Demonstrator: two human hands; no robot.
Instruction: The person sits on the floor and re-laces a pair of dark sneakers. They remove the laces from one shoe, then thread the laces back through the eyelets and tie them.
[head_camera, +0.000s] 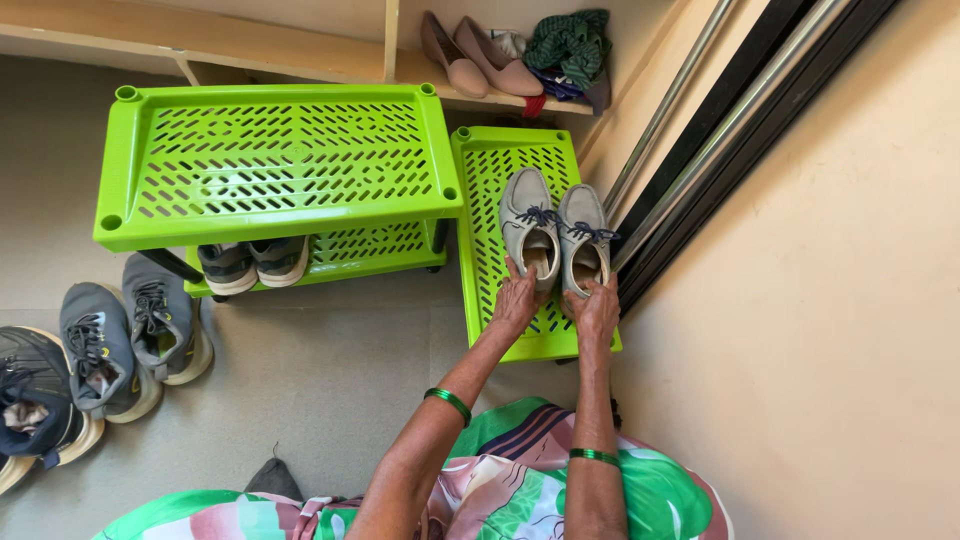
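Note:
A pair of grey lace-up shoes rests on a loose green slotted plastic shelf (480, 160) lying on the floor. My left hand (515, 300) grips the heel of the left grey shoe (528, 225). My right hand (594, 308) grips the heel of the right grey shoe (584, 232). Both shoes point away from me, side by side. Each wrist wears a green bangle.
A green plastic shoe rack (270, 160) stands at left, with dark sneakers (252, 264) on its lower tier. Grey sneakers (135, 335) lie on the floor at far left. Pink flats (475, 55) and bundled cloth (570, 45) sit on a wooden ledge. A wall and sliding-door track run along the right.

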